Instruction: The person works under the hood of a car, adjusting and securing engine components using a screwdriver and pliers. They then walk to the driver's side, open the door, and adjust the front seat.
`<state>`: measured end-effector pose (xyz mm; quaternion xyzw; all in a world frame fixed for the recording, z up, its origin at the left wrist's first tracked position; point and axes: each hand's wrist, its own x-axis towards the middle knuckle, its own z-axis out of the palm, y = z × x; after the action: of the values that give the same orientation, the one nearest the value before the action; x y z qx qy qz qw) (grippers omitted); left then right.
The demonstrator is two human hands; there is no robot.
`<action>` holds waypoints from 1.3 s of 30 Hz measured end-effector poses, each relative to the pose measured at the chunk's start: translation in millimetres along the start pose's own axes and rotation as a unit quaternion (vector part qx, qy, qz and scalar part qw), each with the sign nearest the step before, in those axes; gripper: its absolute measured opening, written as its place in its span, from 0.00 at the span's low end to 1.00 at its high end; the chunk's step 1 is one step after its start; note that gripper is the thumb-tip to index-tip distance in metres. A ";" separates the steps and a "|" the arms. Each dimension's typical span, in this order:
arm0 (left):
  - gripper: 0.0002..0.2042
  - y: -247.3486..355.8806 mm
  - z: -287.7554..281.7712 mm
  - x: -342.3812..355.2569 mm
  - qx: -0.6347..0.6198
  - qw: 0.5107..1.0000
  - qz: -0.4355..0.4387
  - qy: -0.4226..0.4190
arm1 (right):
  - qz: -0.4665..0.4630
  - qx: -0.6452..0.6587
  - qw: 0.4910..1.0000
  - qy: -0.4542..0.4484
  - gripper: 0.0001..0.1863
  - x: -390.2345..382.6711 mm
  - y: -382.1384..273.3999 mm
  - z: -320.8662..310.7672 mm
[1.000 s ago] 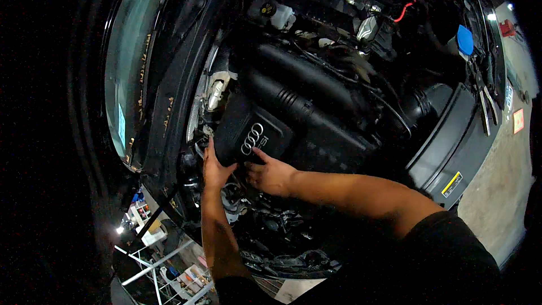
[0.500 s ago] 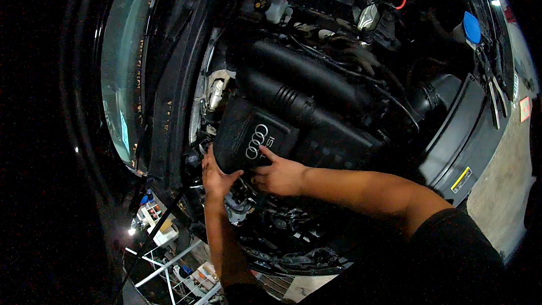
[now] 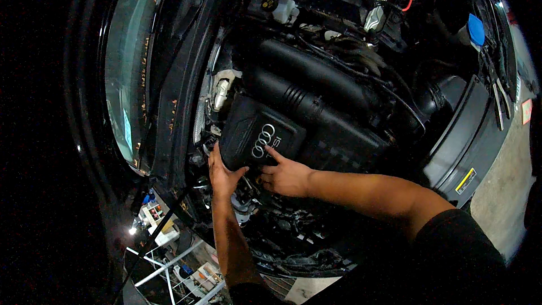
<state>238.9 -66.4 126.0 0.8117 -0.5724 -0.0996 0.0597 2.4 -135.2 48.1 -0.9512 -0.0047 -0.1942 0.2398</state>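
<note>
A black plastic engine cover [image 3: 240,130] with a silver emblem lies in the engine bay in front of me. My left hand [image 3: 224,178] grips its near left corner, fingers along the left side and thumb at the near edge. On the same near edge, further right, is my right hand [image 3: 287,176]. Its index finger rests on top beside the emblem, while the other fingers curl at the edge, their tips partly hidden. Behind the cover runs a ribbed black air duct [image 3: 288,90].
The windshield [image 3: 119,90] is at the left. A blue cap [image 3: 476,29] and pliers-like metal handles [image 3: 499,101] lie at the far right, by a black front panel [image 3: 451,141]. Dark hoses and engine parts [image 3: 293,226] sit below my hands. A white-framed cart [image 3: 164,265] stands lower left.
The whole view has shifted a little, so the engine bay sits slightly further right. Both hands keep nearly the same places on the engine cover.
</note>
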 end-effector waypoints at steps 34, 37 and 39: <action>0.34 66.6 90.0 -143.9 -0.155 0.966 -0.049 0.199 | -0.121 -0.126 0.976 -0.131 0.23 15.1 20.5 -38.2; 0.33 68.6 92.5 -126.8 -0.077 0.983 -0.097 0.139 | -0.103 -0.070 0.986 -0.112 0.27 -1.5 37.2 -56.4; 0.32 73.3 86.5 -113.6 -0.050 0.982 -0.074 0.164 | -0.027 -0.099 0.993 -0.062 0.31 -24.4 67.0 -71.7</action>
<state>114.8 17.2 67.9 0.8532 -0.4874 0.0026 0.1856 -39.6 -225.2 66.6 -0.9799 -0.0259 -0.1412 0.1388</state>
